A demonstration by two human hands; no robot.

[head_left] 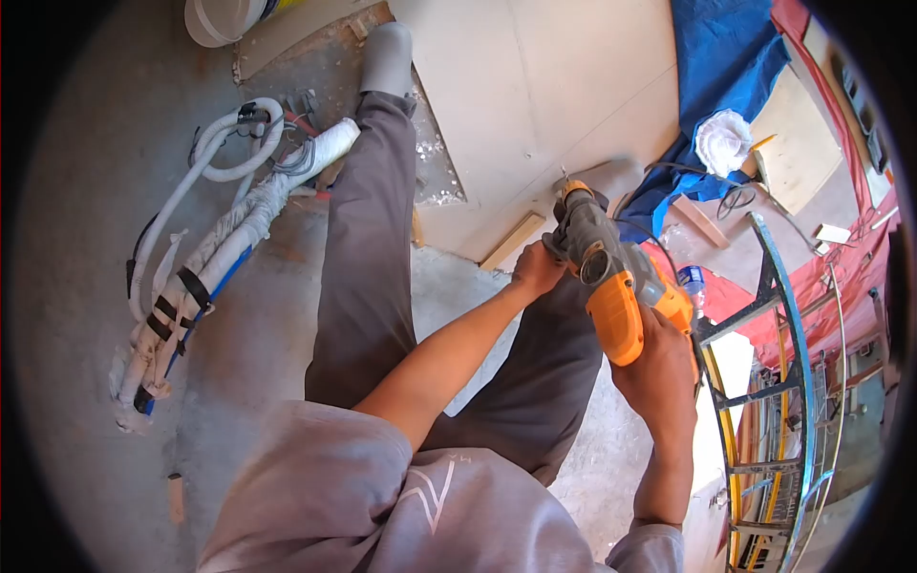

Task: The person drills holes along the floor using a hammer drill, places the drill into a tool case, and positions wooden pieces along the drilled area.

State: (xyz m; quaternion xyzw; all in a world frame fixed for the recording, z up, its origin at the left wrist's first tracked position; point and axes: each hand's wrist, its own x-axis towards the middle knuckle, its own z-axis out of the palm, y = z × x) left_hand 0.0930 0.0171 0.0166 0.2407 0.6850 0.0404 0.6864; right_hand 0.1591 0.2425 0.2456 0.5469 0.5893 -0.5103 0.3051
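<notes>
An orange and grey rotary hammer drill (611,310) is held in both my hands over my right leg. My right hand (657,368) wraps round its rear handle. Up front, near the chuck, my left hand (539,270) is closed on the dark side grip. The tool's front end points away from me, toward a large pale board (544,86) on the floor. A thin bit (565,175) shows at its tip, near my right foot. Behind the drill a dark cord runs off to the right; part of it is hidden.
Wrapped white pipes (234,234) lie left of my legs. A short wood strip (513,241) rests at the board's near edge. On the right stand a ladder (785,358), a blue tarp (726,57) and red sheeting (812,315). A white bucket (220,19) is at upper left.
</notes>
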